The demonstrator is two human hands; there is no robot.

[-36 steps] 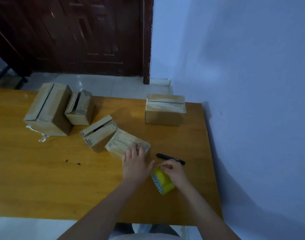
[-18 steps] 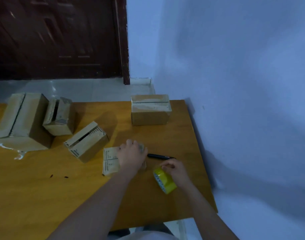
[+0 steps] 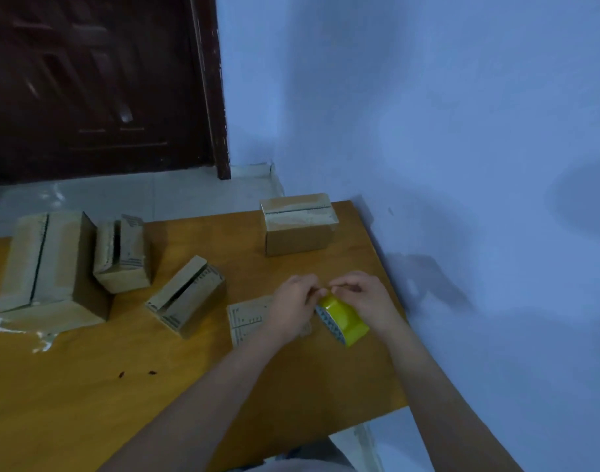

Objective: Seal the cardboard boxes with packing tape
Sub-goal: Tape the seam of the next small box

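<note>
Fingers: the fingertips of both hands meet at the top of the tape roll, curled in and pinching at its upper edge; whether a loose tape end is caught between them cannot be told.
Right hand: wraps over the far right side of the yellow tape roll, gripping it.
Left hand: curls its fingers onto the roll's near left rim, the palm hanging above a flat carton.
Tape: one roll, yellow with a patterned pale core, tilted and held just above the table's right part.
Boxes: five in all. One flat carton lies under the left hand; one small box with an open seam sits just left of it; one small box leans against one large box at far left; one taped box stands alone at the far right corner.
Surface: one orange-brown wooden table, with torn white scraps beside the large box and two dark specks on the near left.
Room: a pale blue wall runs along the right edge, a dark wooden door stands at far left, and pale floor tiles show beyond the table.
</note>
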